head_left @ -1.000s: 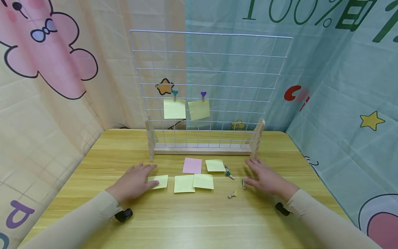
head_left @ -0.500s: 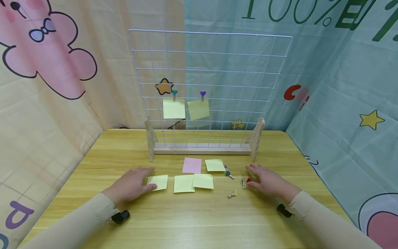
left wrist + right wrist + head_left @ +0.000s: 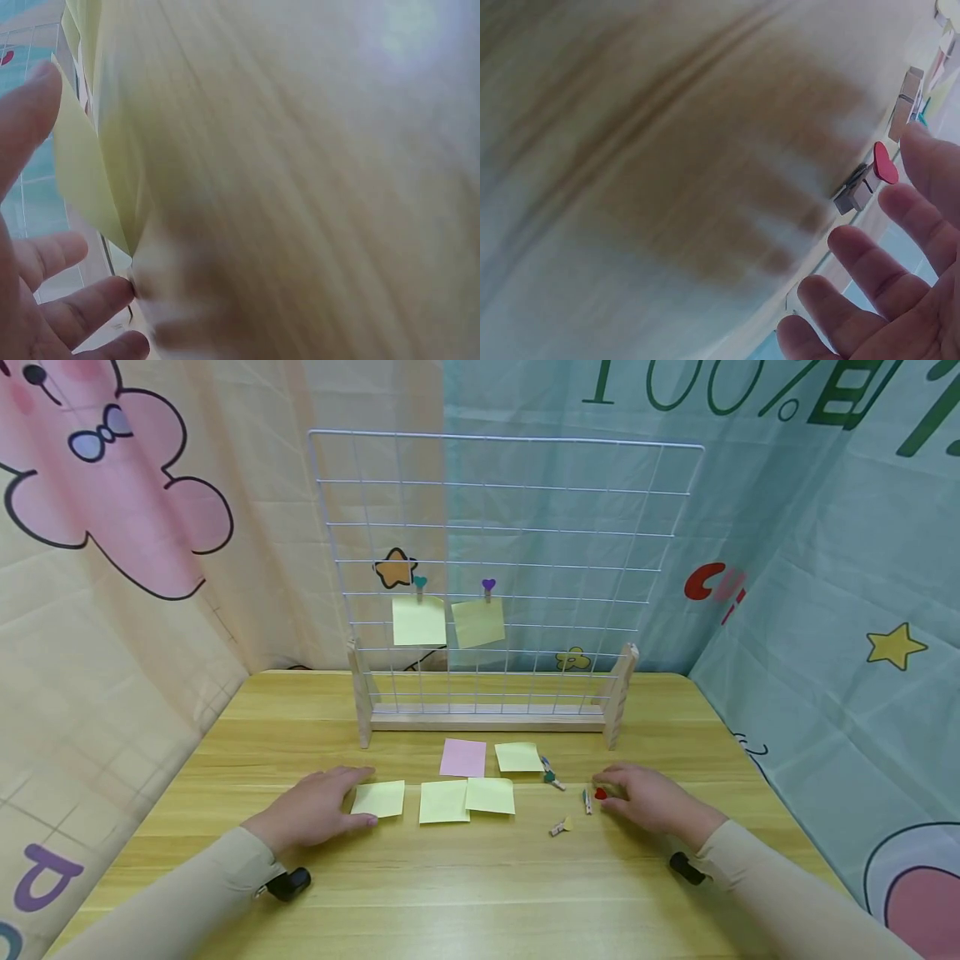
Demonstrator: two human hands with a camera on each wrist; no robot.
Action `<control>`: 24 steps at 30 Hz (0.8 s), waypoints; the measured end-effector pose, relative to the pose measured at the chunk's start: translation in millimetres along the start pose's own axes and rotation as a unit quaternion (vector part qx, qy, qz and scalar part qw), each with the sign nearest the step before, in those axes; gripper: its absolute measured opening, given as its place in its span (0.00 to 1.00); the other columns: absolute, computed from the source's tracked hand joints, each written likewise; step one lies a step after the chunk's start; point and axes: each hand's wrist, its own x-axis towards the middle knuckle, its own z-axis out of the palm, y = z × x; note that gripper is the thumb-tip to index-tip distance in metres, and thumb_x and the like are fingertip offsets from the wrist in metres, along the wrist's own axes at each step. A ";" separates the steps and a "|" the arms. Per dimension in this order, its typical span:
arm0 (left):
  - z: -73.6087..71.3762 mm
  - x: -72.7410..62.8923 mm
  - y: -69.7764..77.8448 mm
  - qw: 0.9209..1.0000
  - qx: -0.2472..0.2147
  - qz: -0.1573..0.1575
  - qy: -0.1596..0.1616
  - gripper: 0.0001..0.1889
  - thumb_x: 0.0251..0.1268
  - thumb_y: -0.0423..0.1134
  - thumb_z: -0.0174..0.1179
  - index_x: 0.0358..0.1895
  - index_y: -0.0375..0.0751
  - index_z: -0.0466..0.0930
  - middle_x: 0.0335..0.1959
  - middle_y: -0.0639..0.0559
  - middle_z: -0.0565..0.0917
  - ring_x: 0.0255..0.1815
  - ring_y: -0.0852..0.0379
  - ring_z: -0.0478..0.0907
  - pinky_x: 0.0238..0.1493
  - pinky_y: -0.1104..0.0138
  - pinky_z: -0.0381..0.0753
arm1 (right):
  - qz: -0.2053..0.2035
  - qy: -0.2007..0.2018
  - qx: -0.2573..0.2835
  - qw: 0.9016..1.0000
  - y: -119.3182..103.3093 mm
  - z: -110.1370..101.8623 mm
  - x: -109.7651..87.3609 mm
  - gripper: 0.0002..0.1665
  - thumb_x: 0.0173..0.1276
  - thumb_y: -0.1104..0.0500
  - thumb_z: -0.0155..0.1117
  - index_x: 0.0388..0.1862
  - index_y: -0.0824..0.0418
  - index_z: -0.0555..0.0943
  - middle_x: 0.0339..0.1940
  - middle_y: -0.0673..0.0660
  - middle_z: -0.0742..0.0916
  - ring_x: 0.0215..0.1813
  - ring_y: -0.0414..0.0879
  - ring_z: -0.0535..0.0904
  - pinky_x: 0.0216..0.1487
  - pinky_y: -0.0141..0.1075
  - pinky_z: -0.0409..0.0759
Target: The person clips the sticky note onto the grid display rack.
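Observation:
My left hand (image 3: 309,810) lies at the left yellow sticky note (image 3: 379,799), fingers above its far edge and thumb by its near edge. In the left wrist view this note (image 3: 90,165) slants up between the spread thumb and fingers; whether the thumb touches it I cannot tell. My right hand (image 3: 654,803) hovers around a small wooden clothespin (image 3: 855,193) topped by a red heart (image 3: 600,793), its thumb and fingers apart. Just left of it lie another clothespin (image 3: 587,802) and one with a yellow top (image 3: 559,828).
A white wire grid (image 3: 510,533) on a wooden stand (image 3: 487,723) holds two clipped yellow notes (image 3: 418,621). Before it lie a pink note (image 3: 462,758), several yellow notes (image 3: 444,802) and a green-topped clothespin (image 3: 552,773). Printed curtains surround the table (image 3: 480,893).
My left hand has drawn slightly back to the left, its thumb off the note's face. My right hand has drawn slightly back, its fingers closer together, and the red heart has come into sight.

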 end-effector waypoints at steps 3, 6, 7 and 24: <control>0.4 0.1 -0.2 1.000 -0.004 0.005 -0.002 0.47 0.61 0.66 0.71 0.76 0.41 0.71 0.73 0.38 0.77 0.74 0.34 0.74 0.73 0.35 0.69 | -0.008 0.003 -0.006 1.000 0.5 0.8 0.7 0.20 0.75 0.55 0.70 0.62 0.60 0.86 0.60 0.60 0.87 0.63 0.59 0.84 0.67 0.58 0.80; 0.4 0.3 -0.5 1.000 -0.007 0.008 -0.003 0.48 0.58 0.67 0.73 0.75 0.41 0.73 0.72 0.39 0.78 0.72 0.34 0.75 0.72 0.37 0.72 | -0.015 0.007 -0.012 1.000 1.3 1.9 1.3 0.16 0.74 0.56 0.71 0.58 0.59 0.88 0.54 0.56 0.88 0.55 0.52 0.85 0.61 0.54 0.84; 0.5 0.5 -0.8 1.000 -0.007 0.009 -0.003 0.47 0.57 0.67 0.74 0.74 0.41 0.73 0.72 0.39 0.78 0.72 0.34 0.75 0.71 0.38 0.73 | -0.016 0.007 -0.012 1.000 1.4 2.2 1.4 0.16 0.74 0.56 0.71 0.57 0.59 0.89 0.53 0.55 0.88 0.52 0.50 0.85 0.59 0.52 0.85; 0.5 5.9 5.2 0.999 0.031 0.009 0.034 0.24 0.69 0.50 0.70 0.63 0.43 0.84 0.50 0.51 0.86 0.45 0.56 0.80 0.53 0.52 0.83 | -0.042 0.028 -0.034 0.998 4.7 5.8 5.3 0.09 0.72 0.59 0.71 0.49 0.56 0.92 0.39 0.45 0.86 0.39 0.36 0.78 0.46 0.40 0.84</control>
